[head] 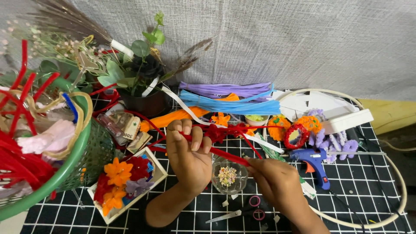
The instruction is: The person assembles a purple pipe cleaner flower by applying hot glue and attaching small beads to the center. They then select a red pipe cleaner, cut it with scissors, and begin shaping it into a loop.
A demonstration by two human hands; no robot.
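Observation:
My left hand [188,156] is closed around a red pipe cleaner [225,152] near its twisted, flower-like end [218,131]. My right hand [277,184] pinches the same red stem lower down, to the right. The stem runs diagonally between both hands above a small clear glass bowl of tiny beads [228,176]. More red stems fan out to the right of the twisted end. Both hands hover over a black cloth with a white grid [359,182].
A green basket [82,151] of red stems stands at left. A white tray of felt flowers [125,182] lies beside my left wrist. Scissors [242,212], a blue glue gun [314,162], purple, blue and orange stem bundles [229,102] and a potted plant [138,82] surround the hands.

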